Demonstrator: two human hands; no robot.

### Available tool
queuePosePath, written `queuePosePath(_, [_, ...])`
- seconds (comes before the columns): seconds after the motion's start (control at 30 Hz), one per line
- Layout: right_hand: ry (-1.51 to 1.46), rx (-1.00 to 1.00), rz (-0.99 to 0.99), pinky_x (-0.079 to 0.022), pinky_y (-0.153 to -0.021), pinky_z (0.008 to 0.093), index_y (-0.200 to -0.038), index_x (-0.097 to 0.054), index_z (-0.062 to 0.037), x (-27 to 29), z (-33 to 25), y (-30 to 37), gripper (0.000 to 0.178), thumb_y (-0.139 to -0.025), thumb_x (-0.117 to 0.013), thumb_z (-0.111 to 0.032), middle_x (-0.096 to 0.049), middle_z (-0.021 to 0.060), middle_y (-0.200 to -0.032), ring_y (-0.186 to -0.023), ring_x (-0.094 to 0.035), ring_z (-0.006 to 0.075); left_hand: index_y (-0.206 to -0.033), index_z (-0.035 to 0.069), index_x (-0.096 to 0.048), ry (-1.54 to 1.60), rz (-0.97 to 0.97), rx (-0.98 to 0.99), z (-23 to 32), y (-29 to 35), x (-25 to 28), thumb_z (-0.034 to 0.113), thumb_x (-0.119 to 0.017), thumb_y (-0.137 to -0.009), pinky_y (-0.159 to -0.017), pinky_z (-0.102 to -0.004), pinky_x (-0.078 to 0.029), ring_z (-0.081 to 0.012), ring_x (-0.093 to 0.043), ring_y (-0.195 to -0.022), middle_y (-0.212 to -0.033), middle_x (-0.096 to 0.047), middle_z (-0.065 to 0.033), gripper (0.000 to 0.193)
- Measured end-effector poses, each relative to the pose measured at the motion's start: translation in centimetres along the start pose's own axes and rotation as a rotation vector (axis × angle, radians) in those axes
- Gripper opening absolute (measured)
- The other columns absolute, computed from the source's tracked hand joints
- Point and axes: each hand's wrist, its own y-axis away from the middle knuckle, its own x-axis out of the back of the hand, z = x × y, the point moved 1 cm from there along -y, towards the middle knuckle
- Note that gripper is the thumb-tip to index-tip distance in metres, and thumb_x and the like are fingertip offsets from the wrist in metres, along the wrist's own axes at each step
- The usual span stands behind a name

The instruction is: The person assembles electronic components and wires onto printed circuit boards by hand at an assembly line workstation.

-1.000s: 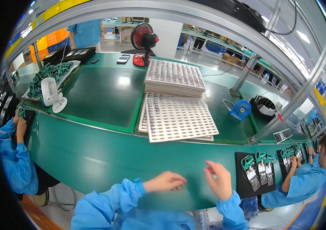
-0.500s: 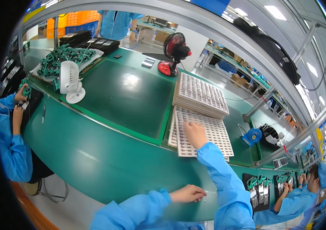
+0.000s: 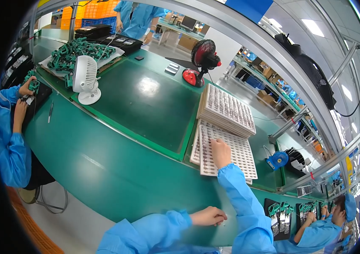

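Note:
My right hand (image 3: 221, 154) is over a white tray (image 3: 244, 172) with rows of small dark parts in its slots. Its fingertips are bunched and point down at the tray's left columns; what they pinch, if anything, is hidden. That tray lies slightly askew on another one, and a taller stack of similar filled trays (image 3: 226, 111) stands just behind. Close to me, my left hand (image 3: 209, 216) rests low over the green table (image 3: 116, 178), its fingers curled together. Whatever lies inside them is too small to make out. Light blue sleeves cover both my forearms.
A white fan (image 3: 85, 80), a red-and-black fan (image 3: 203, 63) and a small blue fan (image 3: 278, 159) stand on the table. Green parts (image 3: 80, 55) are heaped at the far left. Co-workers sit at left and right; another stands behind. A metal frame crosses overhead.
The whole view has shifted slightly. My right hand stays at the tray's left columns, its fingers now drawn closer together. My left hand has barely moved.

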Motion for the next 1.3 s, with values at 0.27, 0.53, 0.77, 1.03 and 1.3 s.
queuePosePath(0.27, [-0.753, -0.417, 0.092, -0.052, -0.064, 0.0336, -0.098, -0.071, -0.0032, 0.4, 2.3, 0.0, 0.016, -0.087, -0.062, -0.01, -0.069, 0.0142, -0.085, -0.08, -0.069, 0.0255, -0.115, -0.001, -0.064, -0.005, -0.014, 0.01, 0.1, -0.3, 0.0, 0.017, -0.049, -0.099, -0.067, -0.0293, -0.055, -0.0168, -0.066, -0.071, -0.089, -0.068, -0.0107, 0.028])
queuePosePath(0.53, [-1.53, -0.751, -0.137, -0.047, -0.068, 0.0221, -0.105, -0.065, -0.0007, 8.2, 1.0, 4.5, 0.022, -0.097, -0.06, -0.02, -0.065, 0.0015, -0.091, -0.083, -0.061, 0.008, -0.118, -0.003, -0.062, 0.159, -0.009, 0.062, -0.1, -0.4, 0.3, 0.015, -0.05, -0.097, -0.071, -0.0277, -0.056, -0.0147, -0.067, -0.085, -0.098, -0.068, -0.0103, 0.03])
queuePosePath(0.77, [-2.032, -0.814, -0.17, -0.045, -0.068, 0.0226, -0.094, -0.064, -0.0023, 9.9, -3.5, 13.5, 0.012, -0.095, -0.059, -0.013, -0.062, 0.0031, -0.084, -0.076, -0.056, 0.0105, -0.125, 0.0, -0.056, 0.439, 0.175, 0.134, -0.7, -0.3, 1.0, 0.02, -0.049, -0.101, -0.082, -0.0319, -0.055, -0.0188, -0.064, -0.096, -0.107, -0.065, -0.0113, 0.032])
queuePosePath(1.03, [-2.422, -0.673, -0.148, -0.043, -0.072, 0.0249, -0.096, -0.059, -0.0002, 6.6, -3.0, 17.4, 0.01, -0.095, -0.057, -0.01, -0.057, 0.0048, -0.09, -0.078, -0.051, 0.0122, -0.124, 0.0, -0.055, 0.451, 0.171, 0.279, 0.2, 1.0, 1.5, 0.024, -0.051, -0.101, -0.092, -0.0314, -0.051, -0.0192, -0.062, -0.105, -0.115, -0.062, -0.012, 0.033])
queuePosePath(1.3, [-2.643, -0.701, -0.067, -0.043, -0.069, 0.0215, -0.106, -0.059, -0.0008, 5.4, -2.5, 18.0, 0.016, -0.095, -0.058, -0.012, -0.057, 0.0035, -0.091, -0.078, -0.05, 0.0098, -0.13, 0.002, -0.053, 0.397, 0.069, 0.286, -0.6, 0.9, 1.9, 0.027, -0.05, -0.102, -0.094, -0.0302, -0.049, -0.0168, -0.06, -0.109, -0.121, -0.061, -0.0089, 0.038])
